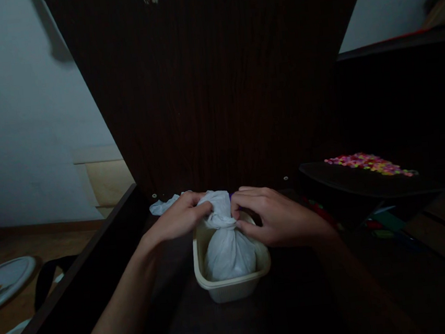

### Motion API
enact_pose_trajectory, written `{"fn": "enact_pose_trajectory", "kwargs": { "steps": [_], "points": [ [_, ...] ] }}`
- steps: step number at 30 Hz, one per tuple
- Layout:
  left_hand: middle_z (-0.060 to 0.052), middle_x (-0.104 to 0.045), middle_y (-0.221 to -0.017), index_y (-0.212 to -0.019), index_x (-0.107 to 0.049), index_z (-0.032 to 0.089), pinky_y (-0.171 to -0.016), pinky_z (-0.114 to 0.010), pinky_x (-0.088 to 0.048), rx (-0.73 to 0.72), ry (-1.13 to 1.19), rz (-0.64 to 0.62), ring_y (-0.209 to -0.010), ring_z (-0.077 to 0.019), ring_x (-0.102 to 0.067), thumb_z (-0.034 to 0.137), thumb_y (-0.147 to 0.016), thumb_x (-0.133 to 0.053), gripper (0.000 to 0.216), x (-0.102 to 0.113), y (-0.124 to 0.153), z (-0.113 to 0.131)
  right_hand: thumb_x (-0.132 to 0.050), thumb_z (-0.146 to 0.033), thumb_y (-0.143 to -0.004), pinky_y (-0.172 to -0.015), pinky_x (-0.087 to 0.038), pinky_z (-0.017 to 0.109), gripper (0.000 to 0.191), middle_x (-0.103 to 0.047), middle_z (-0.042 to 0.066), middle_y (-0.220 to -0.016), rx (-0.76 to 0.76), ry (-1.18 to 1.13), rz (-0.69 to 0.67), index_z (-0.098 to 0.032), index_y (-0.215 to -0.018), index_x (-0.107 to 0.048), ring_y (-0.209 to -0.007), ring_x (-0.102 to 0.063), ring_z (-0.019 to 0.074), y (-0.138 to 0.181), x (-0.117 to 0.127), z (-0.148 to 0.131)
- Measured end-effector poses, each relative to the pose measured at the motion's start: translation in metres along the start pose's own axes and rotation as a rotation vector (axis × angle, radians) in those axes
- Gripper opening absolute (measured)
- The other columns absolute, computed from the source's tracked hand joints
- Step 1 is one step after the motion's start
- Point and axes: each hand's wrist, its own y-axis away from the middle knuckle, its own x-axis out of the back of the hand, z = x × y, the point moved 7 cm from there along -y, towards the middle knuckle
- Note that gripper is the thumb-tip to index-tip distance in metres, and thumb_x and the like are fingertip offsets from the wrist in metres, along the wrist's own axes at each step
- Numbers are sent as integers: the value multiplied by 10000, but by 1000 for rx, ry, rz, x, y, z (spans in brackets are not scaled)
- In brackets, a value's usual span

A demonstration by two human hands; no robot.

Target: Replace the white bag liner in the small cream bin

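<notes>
Bag [231, 255], white and bunched, sits in a cream tub [234, 291] near the counter [174, 318]'s back edge. Left hand [182, 213] has its grip on the top, right hand [268, 212] on the twisted neck.

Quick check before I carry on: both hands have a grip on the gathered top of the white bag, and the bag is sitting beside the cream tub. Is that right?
Not quite: the white bag sits inside the cream tub, not beside it, as the head view shows. The rest stands: the left hand and right hand both have a grip on its gathered top.
</notes>
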Motion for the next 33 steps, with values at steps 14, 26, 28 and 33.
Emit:
{"fn": "enact_pose_trajectory", "kwargs": {
  "steps": [14, 26, 28, 33],
  "points": [
    [1, -661, -728, -733, -679, 165, -619, -226, -443, -115, -19, -93, -671, -149, -547, 269, -844, -516, 223, 0, 12, 17, -590, -158, -914, -664, -334, 308, 85, -601, 12, -844, 28, 199, 30, -189, -845, -553, -771, -488, 160, -1, -17, -10],
    [-19, -633, -791, -803, -620, 168, -694, -257, -428, -267, -357, -22, -723, -162, -567, 244, -913, -516, 169, 8, 11, 13, -621, -156, -950, -722, -403, 275, 70, -602, 22, -858, 180, -136, -27, -163, -881, -619, -843, -529, 158, 3, 6, -14],
    [-22, -635, -790, -802, -622, 168, -691, -260, -428, -256, -346, -20, -729, -167, -566, 265, -908, -524, 174, 8, 9, 11, -634, -162, -948, -733, -410, 274, 80, -606, 12, -835, 207, -191, -33, -165, -869, -620, -834, -535, 153, 4, 9, -9],
    [-28, -680, -882, -864, -656, 159, -762, -283, -468, -145, -145, -52, -819, -190, -601, 373, -923, -519, 261, 9, 9, 5, -677, -127, -867, -749, -407, 295, 81, -620, 11, -861, 58, -65, 82, -173, -856, -611, -828, -554, 160, 6, 20, 9]
  ]
}}
